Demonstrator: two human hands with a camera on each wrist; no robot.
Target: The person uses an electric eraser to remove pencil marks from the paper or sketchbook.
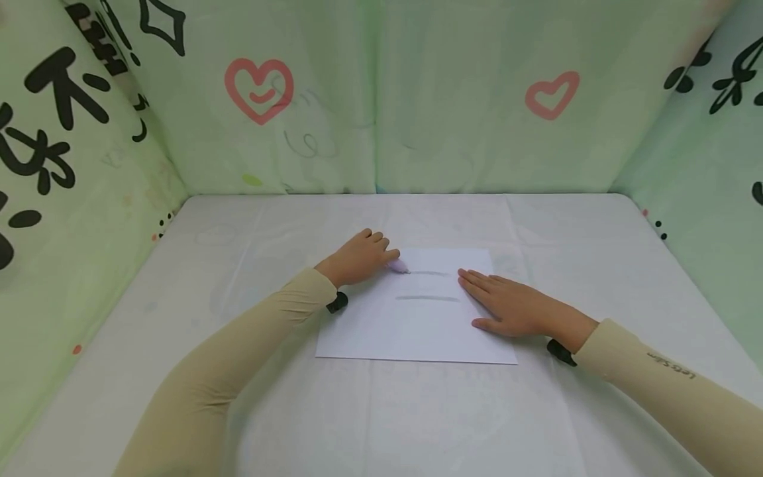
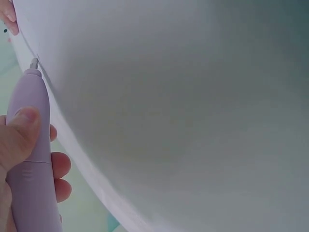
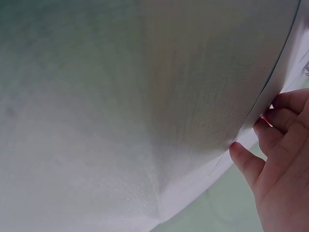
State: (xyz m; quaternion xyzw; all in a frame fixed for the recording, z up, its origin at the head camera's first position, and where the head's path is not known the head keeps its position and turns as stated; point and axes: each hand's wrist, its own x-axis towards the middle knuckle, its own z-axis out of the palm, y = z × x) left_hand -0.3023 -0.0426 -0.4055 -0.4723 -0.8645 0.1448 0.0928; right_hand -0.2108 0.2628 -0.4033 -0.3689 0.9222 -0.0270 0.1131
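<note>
On the table lies a white sheet of paper [image 1: 369, 334] with two grey strokes, an upper stroke [image 1: 434, 273] and a lower stroke [image 1: 428, 298]. My left hand [image 1: 359, 257] grips a thick lavender pen-shaped tool [image 2: 30, 104], thumb along its barrel. Its narrow metal tip is right at the left end of the upper stroke. My right hand [image 1: 517, 306] rests flat on the paper's right side, fingers straight and pointing toward the strokes. In the right wrist view, the fingertips [image 3: 235, 147] are at the sheet.
A white cloth covers the table [image 1: 268, 411], with light fold lines. Green printed curtains [image 1: 453, 132] with hearts and black figures enclose the back and both sides. Dark wrist cameras sit under both wrists, below beige sleeves [image 1: 286, 308].
</note>
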